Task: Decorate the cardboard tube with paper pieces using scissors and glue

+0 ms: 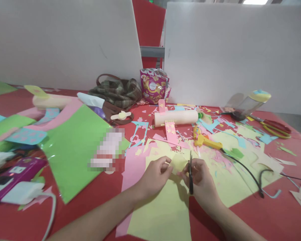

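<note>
Thumb and fingers of my left hand [154, 175] are closed on the edge of a small pale yellow paper piece [178, 162]. In my right hand [202, 180] is a pair of dark-handled scissors [191, 174], blades pointing away from me; its fingertips also meet the paper's right edge. Beneath both hands lie larger yellow paper sheets [163, 214] over a pink sheet [131, 165]. Just beyond stands a cream paper tube [177, 118] lying on its side, with pink star-dotted strips [171, 132] attached. A yellow glue gun [207, 142] rests beyond my right hand.
A green sheet [75, 150] and a purple power strip [20, 174] with a white plug [23, 193] lie left. At the back are a plaid bag [115, 90] and a snack bag [154, 85]. Red-handled scissors [277, 126] and a clear cylinder [249, 105] sit right, among paper scraps.
</note>
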The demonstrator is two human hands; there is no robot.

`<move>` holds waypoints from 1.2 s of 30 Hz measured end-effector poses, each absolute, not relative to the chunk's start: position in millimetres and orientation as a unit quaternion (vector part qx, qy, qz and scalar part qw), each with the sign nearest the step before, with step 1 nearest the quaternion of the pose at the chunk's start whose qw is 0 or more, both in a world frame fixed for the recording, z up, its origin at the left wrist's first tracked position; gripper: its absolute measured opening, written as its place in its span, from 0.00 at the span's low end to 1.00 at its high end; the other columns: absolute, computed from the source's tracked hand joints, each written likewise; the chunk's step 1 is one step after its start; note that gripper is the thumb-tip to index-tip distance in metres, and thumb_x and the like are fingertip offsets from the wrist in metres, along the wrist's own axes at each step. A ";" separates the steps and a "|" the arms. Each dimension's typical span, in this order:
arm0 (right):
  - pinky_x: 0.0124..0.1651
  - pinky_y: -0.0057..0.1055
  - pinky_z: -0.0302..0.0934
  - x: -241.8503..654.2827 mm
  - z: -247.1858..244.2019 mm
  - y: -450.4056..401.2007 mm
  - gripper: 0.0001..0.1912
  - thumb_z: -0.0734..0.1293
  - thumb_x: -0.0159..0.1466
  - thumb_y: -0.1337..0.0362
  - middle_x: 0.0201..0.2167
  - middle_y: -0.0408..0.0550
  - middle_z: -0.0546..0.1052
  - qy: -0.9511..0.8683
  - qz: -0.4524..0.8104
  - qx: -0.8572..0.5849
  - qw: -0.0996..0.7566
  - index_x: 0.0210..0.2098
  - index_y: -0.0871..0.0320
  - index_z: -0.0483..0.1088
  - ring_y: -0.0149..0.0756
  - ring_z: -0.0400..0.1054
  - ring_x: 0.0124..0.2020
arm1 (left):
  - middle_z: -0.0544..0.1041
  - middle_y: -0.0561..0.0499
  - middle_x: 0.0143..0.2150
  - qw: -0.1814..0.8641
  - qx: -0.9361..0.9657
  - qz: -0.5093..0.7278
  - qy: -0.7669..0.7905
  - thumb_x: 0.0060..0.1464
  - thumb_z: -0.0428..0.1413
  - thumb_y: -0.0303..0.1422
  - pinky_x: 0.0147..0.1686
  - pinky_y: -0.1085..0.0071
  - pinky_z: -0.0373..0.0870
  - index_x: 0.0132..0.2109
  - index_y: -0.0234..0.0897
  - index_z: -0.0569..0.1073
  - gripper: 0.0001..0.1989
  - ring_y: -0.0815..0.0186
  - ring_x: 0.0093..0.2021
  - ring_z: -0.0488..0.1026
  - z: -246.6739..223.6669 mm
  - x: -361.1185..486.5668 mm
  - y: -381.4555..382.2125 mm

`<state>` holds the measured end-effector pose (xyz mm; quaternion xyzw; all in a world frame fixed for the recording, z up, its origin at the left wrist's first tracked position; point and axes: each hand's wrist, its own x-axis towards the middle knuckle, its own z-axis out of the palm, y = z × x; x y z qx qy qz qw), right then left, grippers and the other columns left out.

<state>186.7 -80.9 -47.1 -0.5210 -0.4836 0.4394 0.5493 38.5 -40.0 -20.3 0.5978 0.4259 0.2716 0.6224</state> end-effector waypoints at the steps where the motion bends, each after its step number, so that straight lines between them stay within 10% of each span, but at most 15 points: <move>1: 0.31 0.31 0.60 187.0 -47.2 -80.6 0.17 0.66 0.48 0.75 0.26 0.40 0.66 -0.485 0.436 -0.523 0.549 0.33 0.52 0.58 0.33 0.64 0.28 | 0.70 0.53 0.25 0.628 0.594 0.272 0.423 0.52 0.46 0.35 0.22 0.77 0.59 0.33 0.35 0.62 0.07 0.72 0.23 0.67 -20.3 38.6 -40.7; 14: 0.32 0.33 0.60 192.3 -51.9 -79.2 0.14 0.65 0.50 0.71 0.26 0.42 0.67 -0.520 0.375 -0.568 0.515 0.34 0.53 0.58 0.34 0.64 0.28 | 0.73 0.50 0.28 0.755 0.463 0.314 0.343 0.52 0.47 0.30 0.39 0.67 0.66 0.30 0.35 0.58 0.05 0.69 0.32 0.72 -26.2 47.7 -46.7; 36: 0.26 0.26 0.58 190.0 -47.7 -78.0 0.17 0.65 0.49 0.73 0.25 0.39 0.63 -0.508 0.400 -0.548 0.531 0.33 0.52 0.55 0.30 0.62 0.25 | 0.73 0.46 0.32 0.678 0.520 0.287 0.432 0.46 0.53 0.33 0.24 0.75 0.62 0.34 0.34 0.61 0.09 0.65 0.29 0.72 -26.7 46.4 -44.9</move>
